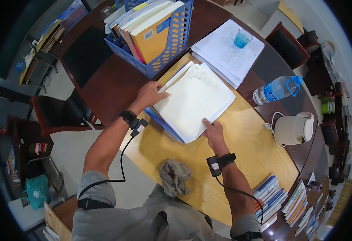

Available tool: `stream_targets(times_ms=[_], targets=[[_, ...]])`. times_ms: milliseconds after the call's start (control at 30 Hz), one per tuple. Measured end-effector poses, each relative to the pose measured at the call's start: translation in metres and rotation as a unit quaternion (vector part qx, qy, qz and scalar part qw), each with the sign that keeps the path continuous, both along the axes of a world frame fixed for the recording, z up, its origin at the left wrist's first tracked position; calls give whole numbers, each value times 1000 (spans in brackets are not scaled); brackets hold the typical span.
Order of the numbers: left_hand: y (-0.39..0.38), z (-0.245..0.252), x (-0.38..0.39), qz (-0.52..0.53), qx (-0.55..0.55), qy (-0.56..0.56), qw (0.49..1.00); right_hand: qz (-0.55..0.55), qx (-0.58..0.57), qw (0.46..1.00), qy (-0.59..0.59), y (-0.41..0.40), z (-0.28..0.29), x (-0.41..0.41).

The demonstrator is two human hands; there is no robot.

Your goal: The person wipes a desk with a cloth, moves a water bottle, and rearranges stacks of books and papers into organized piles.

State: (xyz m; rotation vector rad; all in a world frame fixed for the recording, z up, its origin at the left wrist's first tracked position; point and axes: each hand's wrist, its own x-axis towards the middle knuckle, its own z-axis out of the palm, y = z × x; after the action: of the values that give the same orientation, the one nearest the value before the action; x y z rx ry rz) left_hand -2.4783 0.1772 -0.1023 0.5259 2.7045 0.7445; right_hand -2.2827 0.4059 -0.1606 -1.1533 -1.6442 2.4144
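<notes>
My left hand (152, 95) holds the left edge of a thick stack of lined paper (191, 99), its thumb on top and its fingers hidden. My right hand (213, 131) grips the near right corner, the thumb over the top sheet. Handwriting shows at the far end of that sheet. A blue folder or cover (164, 125) sticks out under the stack's left side, above the yellow wooden tabletop (248, 141). Nearer my body lies a crumpled grey-brown cloth (174, 177).
A blue plastic file holder (151, 70) with books stands beyond my left hand. At the far right are a paper pile (221, 60) bearing a blue glass (242, 39), a water bottle (275, 90) and an electric kettle (293, 129). Books (270, 198) stand near my right forearm.
</notes>
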Motion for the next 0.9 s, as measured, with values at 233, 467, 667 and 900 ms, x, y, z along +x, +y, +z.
stream_targets(times_ms=[233, 467, 667, 900], targets=[[23, 0, 20, -62, -42, 84, 994, 18, -25, 999, 12, 8, -2, 2], [34, 7, 28, -20, -32, 9, 999, 26, -39, 999, 20, 25, -6, 23], [44, 2, 52, 3, -40, -48, 998, 3, -87, 996, 29, 36, -4, 43], [52, -1, 74, 27, -9, -37, 999, -43, -95, 994, 37, 29, -5, 42]])
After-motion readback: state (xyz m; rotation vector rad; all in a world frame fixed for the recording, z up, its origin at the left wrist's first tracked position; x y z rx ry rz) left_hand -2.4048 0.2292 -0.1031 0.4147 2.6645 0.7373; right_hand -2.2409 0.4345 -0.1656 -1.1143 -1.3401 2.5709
